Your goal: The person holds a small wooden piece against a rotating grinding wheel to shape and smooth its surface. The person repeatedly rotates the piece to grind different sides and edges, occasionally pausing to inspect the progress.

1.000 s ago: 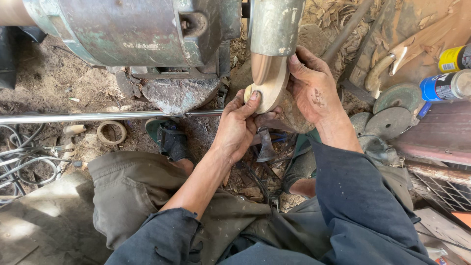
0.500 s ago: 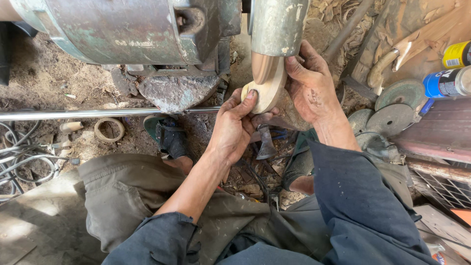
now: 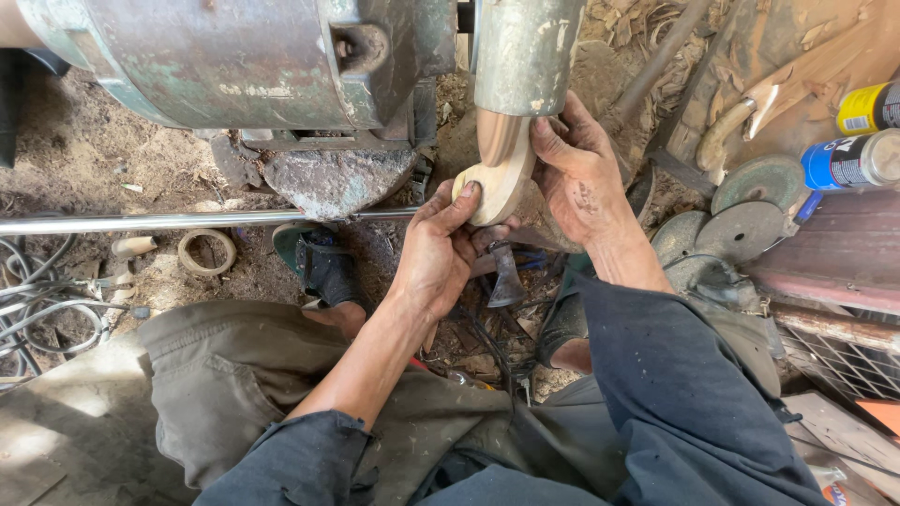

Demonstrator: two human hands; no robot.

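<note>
You sat over a dirt floor (image 3: 84, 159) strewn with wood shavings (image 3: 656, 56). A thin steel rod (image 3: 187, 222) ran across it, grey cables (image 3: 37, 300) coiled at your left. Worn grinding discs (image 3: 741, 230) and two spray cans (image 3: 858, 136) lay at your right, in flat daylight.

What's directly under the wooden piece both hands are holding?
Below the wooden piece and between the left hand and right hand, a small hatchet lies on debris-strewn ground. The hands cover whatever lies directly beneath them.
</note>
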